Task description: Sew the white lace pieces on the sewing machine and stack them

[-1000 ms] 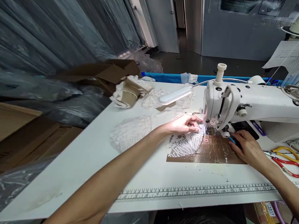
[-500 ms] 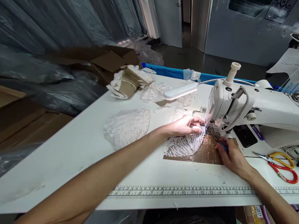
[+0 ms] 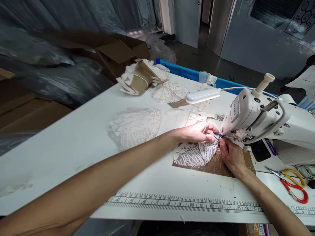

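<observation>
My left hand (image 3: 200, 131) is closed on the edge of a piece of white lace fabric (image 3: 193, 154), close to the needle area of a white sewing machine (image 3: 237, 111). The lace lies partly over a brown plate (image 3: 226, 167) on the table. My right hand (image 3: 231, 154) is pinched right beside the left fingertips, at the lace edge. A thin dark pointed tool (image 3: 216, 138) shows between the two hands; most of it is hidden by the right hand. The machine head covers the needle from this angle.
More lace pieces (image 3: 137, 126) lie left, with a tied lace bundle (image 3: 141, 78) behind. Right are scissors (image 3: 294, 185) with red and yellow handles and a dark phone (image 3: 261, 150). A ruler strip (image 3: 184, 204) runs along the front edge. A white lamp (image 3: 203, 95) hangs above the lace.
My right hand has moved left and up with the tool, from over the brown plate to my left fingertips. The left hand keeps its hold on the lace. The camera view has turned slightly.
</observation>
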`<move>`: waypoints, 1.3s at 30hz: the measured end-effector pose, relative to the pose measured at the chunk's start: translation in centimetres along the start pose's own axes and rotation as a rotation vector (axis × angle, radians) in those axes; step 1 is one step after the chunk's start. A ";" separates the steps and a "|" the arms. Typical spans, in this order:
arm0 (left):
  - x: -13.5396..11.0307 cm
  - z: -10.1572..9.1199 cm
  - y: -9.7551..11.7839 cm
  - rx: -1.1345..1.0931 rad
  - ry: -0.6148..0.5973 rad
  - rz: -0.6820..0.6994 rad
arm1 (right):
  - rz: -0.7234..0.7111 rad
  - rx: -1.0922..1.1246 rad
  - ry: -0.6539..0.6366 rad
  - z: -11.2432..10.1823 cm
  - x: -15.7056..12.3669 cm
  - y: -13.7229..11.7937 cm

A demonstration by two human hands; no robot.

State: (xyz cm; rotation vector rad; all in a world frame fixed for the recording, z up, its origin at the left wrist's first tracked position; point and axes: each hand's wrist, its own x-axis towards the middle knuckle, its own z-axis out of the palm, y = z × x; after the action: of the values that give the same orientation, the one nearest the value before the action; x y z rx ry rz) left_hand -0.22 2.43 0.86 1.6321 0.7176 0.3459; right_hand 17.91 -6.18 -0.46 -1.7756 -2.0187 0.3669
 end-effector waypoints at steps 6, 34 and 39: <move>-0.1 0.1 0.3 -0.027 0.022 -0.031 | -0.001 -0.056 0.005 0.0 0.0 0.1; 0.1 0.0 -0.1 -0.079 0.024 -0.049 | 0.035 -0.119 0.077 0.9 0.1 -0.1; 0.2 -0.2 -0.3 -0.105 -0.013 -0.028 | 0.082 -0.130 -0.001 0.2 0.1 -0.8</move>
State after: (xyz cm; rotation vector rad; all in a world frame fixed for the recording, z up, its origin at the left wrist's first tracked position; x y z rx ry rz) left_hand -0.22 2.73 0.55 1.5226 0.6999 0.3468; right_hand 17.10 -6.17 -0.24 -1.9407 -2.0158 0.2674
